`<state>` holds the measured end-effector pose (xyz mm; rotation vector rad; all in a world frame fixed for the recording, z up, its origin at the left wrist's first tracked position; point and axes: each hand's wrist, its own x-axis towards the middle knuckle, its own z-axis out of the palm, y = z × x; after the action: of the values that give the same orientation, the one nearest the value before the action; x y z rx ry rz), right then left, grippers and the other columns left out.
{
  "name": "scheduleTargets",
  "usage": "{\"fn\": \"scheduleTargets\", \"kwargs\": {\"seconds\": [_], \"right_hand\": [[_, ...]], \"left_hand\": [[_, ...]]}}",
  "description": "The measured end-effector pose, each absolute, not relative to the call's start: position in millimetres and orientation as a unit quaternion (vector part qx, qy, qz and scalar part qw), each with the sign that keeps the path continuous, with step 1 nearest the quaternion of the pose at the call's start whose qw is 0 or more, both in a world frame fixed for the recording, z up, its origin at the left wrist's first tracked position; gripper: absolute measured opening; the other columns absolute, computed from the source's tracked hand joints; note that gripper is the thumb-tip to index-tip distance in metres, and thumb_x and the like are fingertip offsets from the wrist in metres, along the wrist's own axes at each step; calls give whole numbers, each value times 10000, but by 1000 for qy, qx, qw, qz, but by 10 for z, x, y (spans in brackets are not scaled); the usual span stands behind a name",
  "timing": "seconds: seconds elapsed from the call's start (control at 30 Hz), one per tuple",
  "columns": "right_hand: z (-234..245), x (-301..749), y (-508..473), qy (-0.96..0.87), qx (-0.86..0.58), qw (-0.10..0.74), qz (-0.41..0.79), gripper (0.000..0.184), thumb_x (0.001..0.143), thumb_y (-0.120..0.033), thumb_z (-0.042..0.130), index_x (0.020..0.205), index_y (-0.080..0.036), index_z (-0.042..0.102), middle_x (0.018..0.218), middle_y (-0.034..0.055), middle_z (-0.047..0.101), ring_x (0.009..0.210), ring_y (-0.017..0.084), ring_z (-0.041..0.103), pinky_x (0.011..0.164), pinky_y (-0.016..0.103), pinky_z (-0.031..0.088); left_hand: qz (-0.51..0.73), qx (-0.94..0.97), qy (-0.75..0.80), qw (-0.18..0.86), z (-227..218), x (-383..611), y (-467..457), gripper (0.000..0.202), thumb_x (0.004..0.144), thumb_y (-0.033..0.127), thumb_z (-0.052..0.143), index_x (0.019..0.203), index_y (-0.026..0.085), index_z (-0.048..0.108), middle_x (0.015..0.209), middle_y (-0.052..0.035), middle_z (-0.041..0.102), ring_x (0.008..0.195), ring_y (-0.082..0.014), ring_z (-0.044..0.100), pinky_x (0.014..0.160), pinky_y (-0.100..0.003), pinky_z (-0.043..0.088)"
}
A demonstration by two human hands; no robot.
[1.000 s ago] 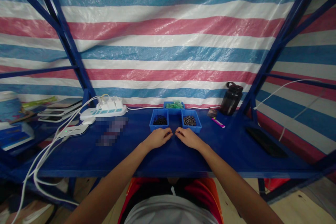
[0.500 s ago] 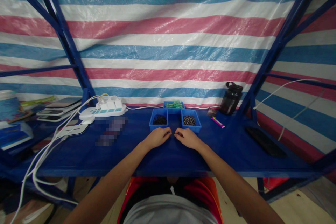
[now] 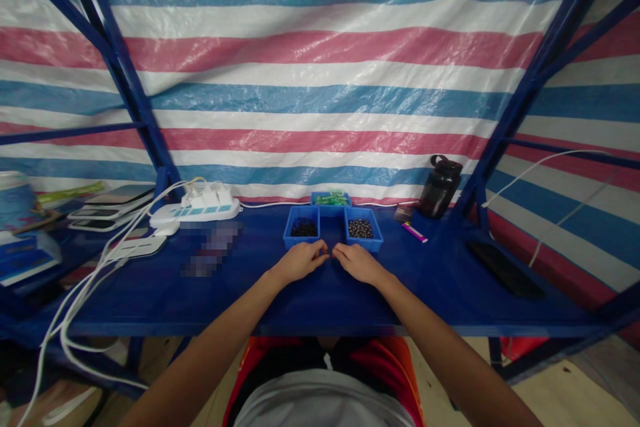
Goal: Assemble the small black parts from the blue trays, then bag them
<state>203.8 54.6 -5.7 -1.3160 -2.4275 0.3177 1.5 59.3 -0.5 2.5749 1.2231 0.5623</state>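
My left hand (image 3: 301, 260) and my right hand (image 3: 357, 261) rest side by side on the blue table (image 3: 280, 293), fingertips nearly meeting in a pinch over something too small to make out. Just beyond them stand three small blue bins: the left bin (image 3: 303, 227) holds dark small parts, the right bin (image 3: 363, 229) holds dark speckled beads, and the back bin (image 3: 331, 200) holds green pieces.
A white power strip (image 3: 196, 211) with plugs and white cables (image 3: 90, 287) lies at the left, beside stacked devices (image 3: 113, 203). A dark bottle (image 3: 441, 187), a pink lighter (image 3: 415, 233) and a black phone (image 3: 504, 269) lie at the right. Blue frame posts stand on both sides.
Both hands stay pinched together in front of the bins; only a slight shift of the view and fingertips shows.
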Motion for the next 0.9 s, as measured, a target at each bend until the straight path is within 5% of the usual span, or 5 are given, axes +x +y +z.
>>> {"fn": "scheduleTargets", "kwargs": {"seconds": [0.53,0.77,0.9], "right_hand": [[-107,2044,560,-871,-442,192,100,258,961,-336,415,915,-215,639,811,27,678,749,162,614,651,230,344],[-20,2031,494,-865,-424,220,150,184,920,-333,480,942,-206,612,660,-18,624,593,130,565,557,216,323],[-9,2023,485,-873,-401,242,138,236,944,-340,439,894,-202,623,756,6,652,688,144,596,631,227,350]], "left_hand": [[228,899,357,111,-2,45,589,219,939,283,439,1019,209,629,960,-31,662,878,-165,608,791,-240,433],[254,882,384,101,5,31,580,159,907,281,475,962,200,601,869,-15,633,740,-142,586,667,-221,417],[231,878,399,128,8,28,584,151,895,288,496,956,205,606,781,2,640,701,-146,590,621,-216,393]]}}
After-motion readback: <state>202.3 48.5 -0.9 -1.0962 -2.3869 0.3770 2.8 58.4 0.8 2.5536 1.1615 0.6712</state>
